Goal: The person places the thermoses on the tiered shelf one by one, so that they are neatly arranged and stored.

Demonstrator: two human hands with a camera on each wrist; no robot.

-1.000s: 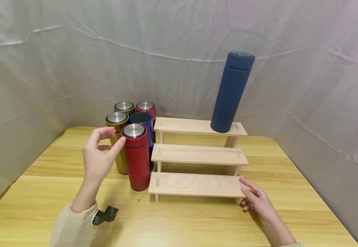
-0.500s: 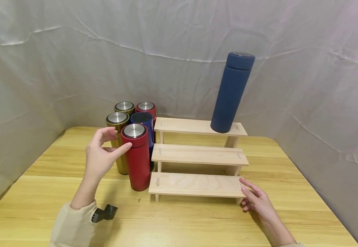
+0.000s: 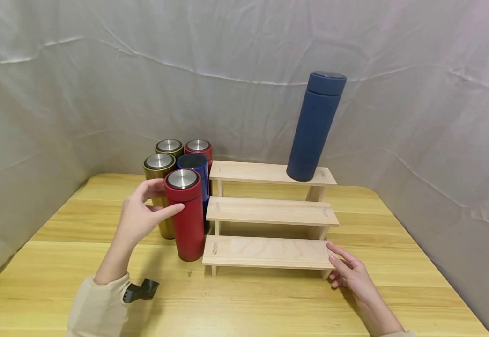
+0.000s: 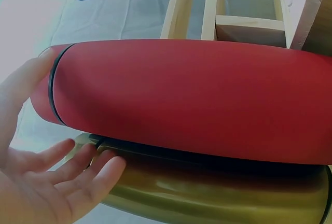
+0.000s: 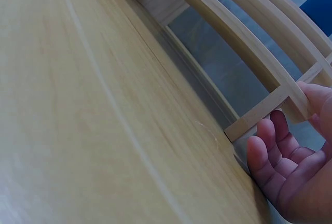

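My left hand [image 3: 138, 216] is at the upper part of a red thermos bottle [image 3: 188, 229] standing on the table, left of a three-tier wooden stand [image 3: 270, 250]. In the left wrist view the thumb [image 4: 26, 81] lies by the bottle's cap, while the other fingers [image 4: 85, 175] are spread and apart from the body, in front of a gold thermos bottle [image 4: 218, 193]. My right hand [image 3: 352, 275] grips the right end of the stand's lowest shelf. In the right wrist view its lower fingers [image 5: 267, 151] curl beneath that board.
A dark blue thermos [image 3: 317, 128] stands on the top shelf's right end. Behind the front red bottle are two gold bottles [image 3: 159, 162], a shiny blue one [image 3: 194, 162] and another red one [image 3: 198, 146]. Grey cloth [image 3: 244, 70] hangs behind the wooden table [image 3: 244, 309].
My left hand has moved right and slightly down, bringing the thumb across the red bottle's front below its cap. The right hand and the bottles stay in place.
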